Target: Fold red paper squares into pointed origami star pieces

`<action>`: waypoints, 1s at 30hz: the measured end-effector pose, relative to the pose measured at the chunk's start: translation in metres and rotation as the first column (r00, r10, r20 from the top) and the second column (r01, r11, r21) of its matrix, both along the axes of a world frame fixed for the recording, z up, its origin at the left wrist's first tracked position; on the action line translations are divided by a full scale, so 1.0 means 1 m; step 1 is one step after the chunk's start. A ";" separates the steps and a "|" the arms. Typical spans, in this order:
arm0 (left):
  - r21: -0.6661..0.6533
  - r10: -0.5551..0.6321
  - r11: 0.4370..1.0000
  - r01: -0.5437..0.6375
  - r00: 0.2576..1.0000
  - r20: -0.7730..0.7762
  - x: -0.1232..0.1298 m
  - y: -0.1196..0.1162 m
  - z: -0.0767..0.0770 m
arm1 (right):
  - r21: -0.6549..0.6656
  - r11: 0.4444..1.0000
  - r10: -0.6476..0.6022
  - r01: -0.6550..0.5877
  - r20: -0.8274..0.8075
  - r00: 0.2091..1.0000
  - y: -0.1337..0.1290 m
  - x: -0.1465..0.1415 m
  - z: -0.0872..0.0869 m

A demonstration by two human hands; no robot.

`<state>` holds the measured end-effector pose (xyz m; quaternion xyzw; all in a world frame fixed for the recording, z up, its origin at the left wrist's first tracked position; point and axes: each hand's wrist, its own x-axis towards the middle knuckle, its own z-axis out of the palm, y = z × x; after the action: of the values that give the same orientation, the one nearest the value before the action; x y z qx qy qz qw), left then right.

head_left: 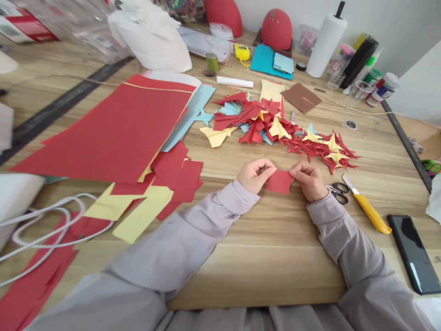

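My left hand (255, 175) and my right hand (309, 181) pinch opposite edges of a small square of red paper (279, 182), which they hold just above the wooden table (275, 271). Beyond my hands lies a heap of folded red, yellow and blue paper shapes (268, 124). Large red paper sheets (103, 128) are stacked to my left, with cut red pieces (179, 177) and yellow strips (138, 214) beside them. Black-handled scissors (336, 193) lie just past my right hand.
A yellow utility knife (367, 207) and a black phone (412, 253) lie to the right. White cable (44, 220) loops at the left. A paper towel roll (326, 46), bottles (358, 62) and a red dome (276, 29) stand along the back.
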<state>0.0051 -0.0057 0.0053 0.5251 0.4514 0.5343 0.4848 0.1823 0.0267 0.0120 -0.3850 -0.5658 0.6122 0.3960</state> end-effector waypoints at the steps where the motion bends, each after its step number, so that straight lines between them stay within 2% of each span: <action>1: -0.015 0.018 1.000 -0.017 1.000 0.022 -0.001 0.001 0.000 | -0.011 1.000 -0.020 0.020 -0.034 0.999 0.001 0.000 0.000; 6: -0.031 0.053 0.998 -0.051 0.997 0.061 -0.004 0.003 0.001 | -0.026 0.998 -0.066 0.063 -0.126 0.990 0.002 -0.001 0.000; 10: -0.042 0.061 0.997 -0.059 0.997 0.054 -0.002 0.002 0.002 | 0.006 0.999 -0.040 0.041 -0.083 0.996 -0.001 -0.003 0.001; 15: -0.055 0.078 0.996 -0.075 0.995 0.061 0.000 0.000 0.003 | -0.017 1.000 0.008 -0.008 0.018 1.000 -0.005 -0.005 0.002; 22: -0.105 0.097 0.991 -0.083 0.986 0.137 -0.001 -0.001 0.008 | 0.050 0.998 -0.024 0.024 -0.004 1.000 -0.004 -0.006 -0.002; 25: -0.057 0.056 0.997 -0.049 0.991 0.124 -0.001 0.000 0.006 | 0.080 0.996 -0.036 0.038 -0.021 0.999 -0.004 -0.006 -0.003; 30: 0.119 0.046 0.992 -0.052 0.998 0.050 -0.002 0.002 0.000 | 0.096 0.994 -0.045 0.050 -0.054 0.998 -0.005 -0.008 -0.001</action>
<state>0.0031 -0.0034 0.0052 0.5295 0.4194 0.5845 0.4495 0.1747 0.0217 0.0107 -0.3627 -0.5752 0.5842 0.4430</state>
